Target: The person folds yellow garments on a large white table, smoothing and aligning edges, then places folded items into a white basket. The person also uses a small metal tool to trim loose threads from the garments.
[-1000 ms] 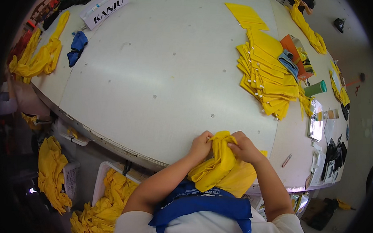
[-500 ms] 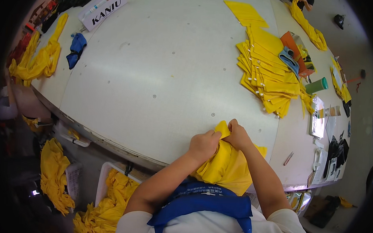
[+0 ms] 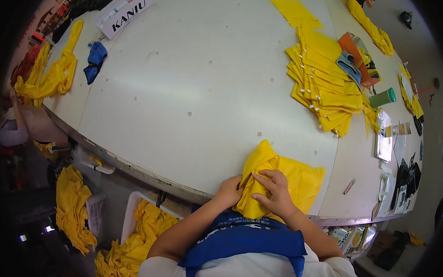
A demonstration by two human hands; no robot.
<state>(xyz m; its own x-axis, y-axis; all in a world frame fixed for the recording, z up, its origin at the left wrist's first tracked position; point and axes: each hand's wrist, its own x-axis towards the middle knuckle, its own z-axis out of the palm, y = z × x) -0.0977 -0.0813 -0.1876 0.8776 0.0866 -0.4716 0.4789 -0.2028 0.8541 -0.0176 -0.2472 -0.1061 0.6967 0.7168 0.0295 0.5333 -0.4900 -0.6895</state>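
Note:
A yellow fabric piece (image 3: 298, 178), partly folded over itself, lies at the table's near edge in front of my blue apron. At its left side my left hand (image 3: 228, 191) is closed on the fabric's edge; the fingertips are partly hidden by the folds. My right hand (image 3: 274, 193) rests on top of the fabric with its fingers spread, pressing on a fold. Farther off to the right, a fanned stack of folded yellow pieces (image 3: 325, 95) with small white labels lies on the table.
Beyond the stack stand an orange box (image 3: 355, 55) and a green bottle (image 3: 382, 98). Small snips (image 3: 349, 186) lie to the right. A white box (image 3: 126, 13) and a blue cloth item (image 3: 94, 62) sit at far left. Baskets of yellow fabric (image 3: 148, 224) stand below the table's left edge.
Both hands have moved down toward me and apart from their pinch at the fabric's top. The fabric now lies spread wider, and my right fingers have opened onto it.

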